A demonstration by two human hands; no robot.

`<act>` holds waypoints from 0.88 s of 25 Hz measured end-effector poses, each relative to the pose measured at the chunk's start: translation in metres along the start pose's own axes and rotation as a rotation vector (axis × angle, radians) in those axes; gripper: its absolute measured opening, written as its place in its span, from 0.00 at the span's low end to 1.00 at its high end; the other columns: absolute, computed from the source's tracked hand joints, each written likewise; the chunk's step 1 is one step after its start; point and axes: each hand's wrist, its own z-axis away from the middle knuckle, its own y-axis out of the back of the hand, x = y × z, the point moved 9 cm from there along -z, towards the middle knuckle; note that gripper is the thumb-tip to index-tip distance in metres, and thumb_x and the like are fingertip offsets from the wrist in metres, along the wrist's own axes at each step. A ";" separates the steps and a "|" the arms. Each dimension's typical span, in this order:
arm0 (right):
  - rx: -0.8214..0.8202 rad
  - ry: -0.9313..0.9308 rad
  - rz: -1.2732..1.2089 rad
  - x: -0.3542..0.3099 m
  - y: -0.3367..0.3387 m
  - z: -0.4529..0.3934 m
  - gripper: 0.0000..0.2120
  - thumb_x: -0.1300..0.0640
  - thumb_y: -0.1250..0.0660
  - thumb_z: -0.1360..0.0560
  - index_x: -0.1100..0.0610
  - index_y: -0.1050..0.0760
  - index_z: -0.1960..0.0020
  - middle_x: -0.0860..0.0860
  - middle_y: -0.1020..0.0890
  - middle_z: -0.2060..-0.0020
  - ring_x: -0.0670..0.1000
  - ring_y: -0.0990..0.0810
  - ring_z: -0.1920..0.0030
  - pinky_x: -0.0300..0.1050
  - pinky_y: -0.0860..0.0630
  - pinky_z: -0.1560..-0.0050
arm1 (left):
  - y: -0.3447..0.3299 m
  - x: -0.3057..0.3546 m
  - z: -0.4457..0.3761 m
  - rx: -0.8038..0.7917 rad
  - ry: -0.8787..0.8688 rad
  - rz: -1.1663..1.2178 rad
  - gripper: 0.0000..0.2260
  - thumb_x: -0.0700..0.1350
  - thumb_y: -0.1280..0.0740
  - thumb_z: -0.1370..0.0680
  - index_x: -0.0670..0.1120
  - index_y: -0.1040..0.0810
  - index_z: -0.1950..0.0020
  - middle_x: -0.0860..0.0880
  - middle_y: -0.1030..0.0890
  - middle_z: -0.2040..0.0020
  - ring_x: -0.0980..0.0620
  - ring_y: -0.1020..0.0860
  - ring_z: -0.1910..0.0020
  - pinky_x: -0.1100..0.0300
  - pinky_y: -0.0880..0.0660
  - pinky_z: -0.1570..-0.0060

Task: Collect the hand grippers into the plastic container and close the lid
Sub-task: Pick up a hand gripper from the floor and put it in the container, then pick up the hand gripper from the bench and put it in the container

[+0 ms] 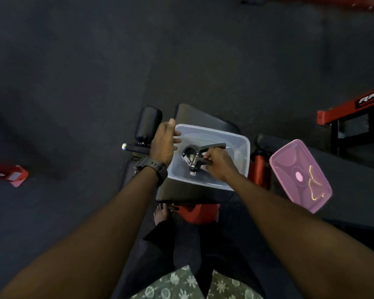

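Right hand (217,161) clamped on black spring hand gripper (194,157), inside clear rectangular plastic container (243,152). Left hand (163,143) open, steadying container's left rim. Pink translucent lid (289,160) right of container, nearer right hand.

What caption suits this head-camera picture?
Right hand lowers a hand gripper into the container; left hand steadies it.
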 end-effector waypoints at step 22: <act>0.176 -0.326 -0.795 0.015 0.037 -0.012 0.21 0.40 0.30 0.26 0.58 0.21 0.47 0.52 0.18 0.55 0.52 0.21 0.56 0.53 0.21 0.49 | -0.040 0.003 -0.010 -0.045 0.017 -0.016 0.31 0.75 0.45 0.38 0.55 0.24 0.49 0.47 0.19 0.46 0.48 0.20 0.48 0.43 0.25 0.39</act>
